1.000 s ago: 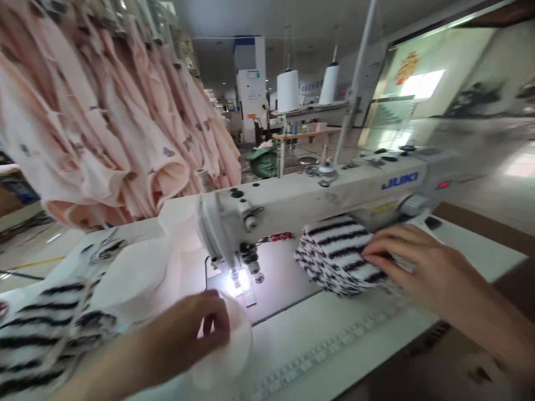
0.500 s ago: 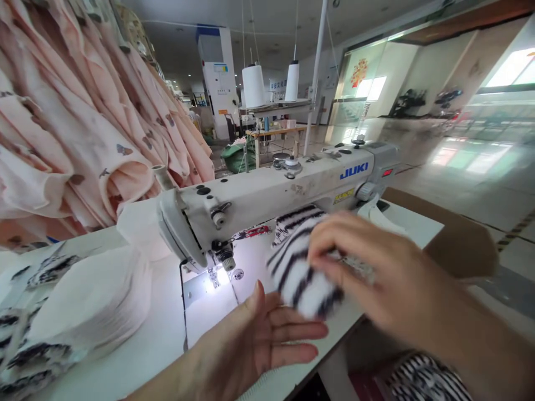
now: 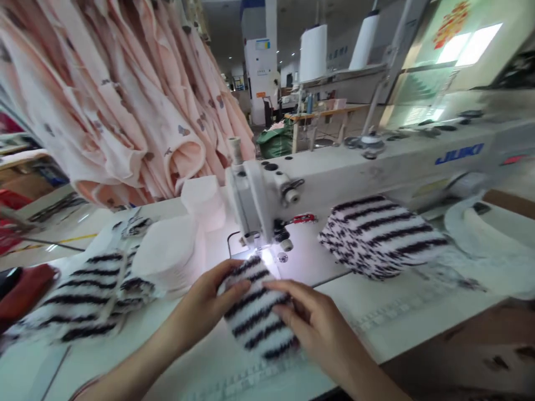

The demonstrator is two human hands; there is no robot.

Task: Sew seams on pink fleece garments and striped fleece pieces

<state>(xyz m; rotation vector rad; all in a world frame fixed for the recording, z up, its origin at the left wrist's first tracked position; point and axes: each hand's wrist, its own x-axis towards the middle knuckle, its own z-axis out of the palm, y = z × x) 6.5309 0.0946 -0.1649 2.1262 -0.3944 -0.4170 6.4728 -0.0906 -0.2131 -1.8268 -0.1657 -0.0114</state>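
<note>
A fuzzy black-and-white striped fabric piece (image 3: 261, 312) lies just in front of the sewing machine's lit needle area (image 3: 265, 257). My left hand (image 3: 215, 298) pinches its left edge, thumb on top and fingers tucked beneath. On the right edge, my right hand (image 3: 307, 312) grips the same piece between thumb and fingers. The piece's far tip reaches close to the presser foot; whether it lies under the foot I cannot tell. Right of the needle, a stack of similar striped pieces (image 3: 380, 234) rests on the machine bed.
Stacked white pads (image 3: 167, 250) stand left of the machine head (image 3: 246, 195), beside more striped fabric (image 3: 83, 295). Pink garments (image 3: 137, 106) hang behind on the left. Thread cones (image 3: 313, 53) stand at the back. A dark red item (image 3: 27, 295) lies at the far left.
My right hand has brought the striped piece left, from near the stack to the needle area. My left hand, open before, now grips its left edge. The view has swung left.
</note>
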